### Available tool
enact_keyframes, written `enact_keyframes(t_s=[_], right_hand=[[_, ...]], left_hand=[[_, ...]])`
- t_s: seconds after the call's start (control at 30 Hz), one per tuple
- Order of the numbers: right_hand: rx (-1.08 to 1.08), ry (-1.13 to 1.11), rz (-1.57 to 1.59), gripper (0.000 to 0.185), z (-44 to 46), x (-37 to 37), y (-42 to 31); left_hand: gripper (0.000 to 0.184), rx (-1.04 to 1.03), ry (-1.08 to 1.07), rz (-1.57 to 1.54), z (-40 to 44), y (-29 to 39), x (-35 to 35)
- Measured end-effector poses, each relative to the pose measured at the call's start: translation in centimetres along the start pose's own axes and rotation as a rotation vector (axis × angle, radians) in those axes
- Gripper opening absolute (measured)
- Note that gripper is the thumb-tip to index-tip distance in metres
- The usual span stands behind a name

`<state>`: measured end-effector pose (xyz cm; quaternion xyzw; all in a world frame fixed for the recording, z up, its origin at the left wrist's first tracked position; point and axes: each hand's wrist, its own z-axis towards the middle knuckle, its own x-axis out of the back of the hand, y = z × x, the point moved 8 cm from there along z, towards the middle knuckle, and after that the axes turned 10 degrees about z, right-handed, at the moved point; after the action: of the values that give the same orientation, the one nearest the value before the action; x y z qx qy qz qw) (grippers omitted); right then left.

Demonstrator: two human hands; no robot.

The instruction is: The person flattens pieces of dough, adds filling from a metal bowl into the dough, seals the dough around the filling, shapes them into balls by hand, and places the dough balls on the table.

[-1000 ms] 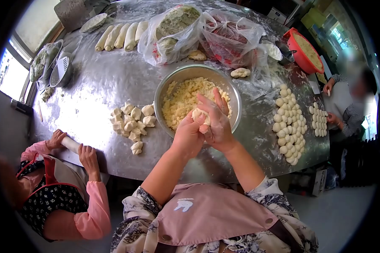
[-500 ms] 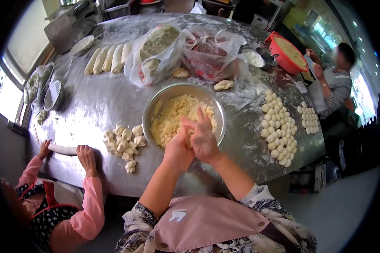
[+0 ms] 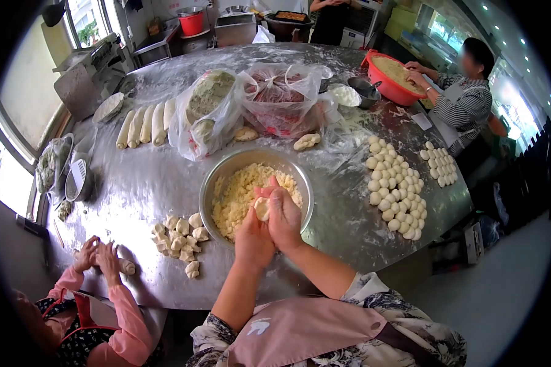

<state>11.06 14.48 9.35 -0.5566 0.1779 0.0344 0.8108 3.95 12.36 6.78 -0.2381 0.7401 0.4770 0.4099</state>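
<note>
A small pale piece of dough (image 3: 262, 209) sits between my two hands over the near side of a steel bowl (image 3: 206, 205). Underneath, my left hand (image 3: 252, 237) cups it with curled fingers. From the right, my right hand (image 3: 284, 214) closes round its other side, fingers pointing up and away. My palms hide part of the dough. Crumbly yellow filling (image 3: 245, 191) fills much of the bowl. Just left of the bowl lies a heap of cut dough pieces (image 3: 180, 240).
Rows of round dough balls (image 3: 397, 191) lie to the right. Long dough rolls (image 3: 146, 125) and plastic bags of filling (image 3: 280, 98) stand beyond the bowl. At left a co-worker's hands (image 3: 101, 257) press a dough roll. Another person reaches into a red basin (image 3: 393, 76).
My right hand has turned and closed in against my left, and the dough now shows between them. The left co-worker's hands have come together. The far-right person's hands have moved into the basin.
</note>
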Motion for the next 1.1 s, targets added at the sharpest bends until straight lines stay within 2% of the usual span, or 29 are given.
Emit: enact_keyframes(t_s=[0.1,0.13,0.23,0.27,0.37,0.4,0.5,0.6,0.63,0.7,0.73,0.8,0.83,0.9,0.93,0.97,1.07,1.1], right_hand=[[0.048,-0.115,-0.259,0.03,-0.4,-0.9,-0.7],[-0.046,-0.14,-0.124,0.037,-0.7,-0.8,-0.3],[0.348,-0.256,-0.469,0.044,-0.5,-0.7,-3.6],[0.348,-0.332,-0.496,0.058,-0.2,-0.8,-3.7],[0.412,-0.46,-0.544,0.05,-0.8,-1.2,-3.1],[0.404,-0.432,-0.523,0.04,-0.8,-1.4,-3.5],[0.448,-0.417,-0.565,0.031,-1.3,-2.0,-3.4],[0.424,-0.319,-0.523,0.022,-1.4,-1.7,-3.7],[0.341,-0.25,-0.44,0.024,-1.0,-1.2,-3.2],[0.173,-0.114,-0.274,0.028,-0.3,-0.2,-2.2],[0.024,-0.048,-0.112,0.031,0.0,0.3,-1.5],[-0.272,0.085,0.212,0.039,0.0,0.5,-0.6],[-0.228,0.043,0.163,0.044,0.0,0.0,-1.3],[-0.138,-0.041,0.065,0.056,-0.3,-0.9,-2.3],[-0.154,-0.145,-0.033,0.07,-0.7,-1.2,-2.1],[-0.181,-0.174,-0.006,0.073,-1.1,-1.5,-2.0],[-0.236,-0.242,0.103,0.08,-1.9,-2.4,-1.3],[-0.299,-0.235,0.144,0.076,-2.1,-2.5,-1.1]], left_hand=[[0.053,-0.066,0.069,0.102,0.2,-0.4,0.8],[0.052,-0.024,0.082,0.067,-0.1,-0.4,0.7],[0.049,-0.032,0.079,0.017,-0.5,0.3,0.8],[0.047,-0.017,0.093,0.009,-0.6,0.3,0.5],[0.04,-0.004,0.119,0.069,-0.8,0.4,0.2],[0.039,-0.029,0.115,0.141,-0.5,0.3,0.7],[0.036,-0.05,0.136,0.24,0.2,0.0,2.1],[0.036,-0.035,0.207,0.315,0.0,0.2,1.7],[0.036,-0.031,0.235,0.346,-0.2,0.5,1.2],[0.038,-0.125,0.173,0.192,-0.5,1.0,-0.5],[0.038,-0.169,0.141,0.114,-0.6,1.2,-1.0],[0.04,-0.261,0.09,0.431,-0.8,1.7,-0.8],[0.041,-0.308,0.064,0.589,-0.9,1.9,-1.0],[0.034,-0.415,0.147,0.792,-1.4,2.8,-0.9],[0.032,-0.469,0.179,0.872,-1.4,3.1,-0.3],[0.031,-0.521,0.213,0.952,-1.3,3.4,0.3],[0.037,-0.844,0.234,1.376,-2.5,4.9,-1.6],[0.04,-0.938,0.233,1.507,-3.1,5.3,-2.5]])
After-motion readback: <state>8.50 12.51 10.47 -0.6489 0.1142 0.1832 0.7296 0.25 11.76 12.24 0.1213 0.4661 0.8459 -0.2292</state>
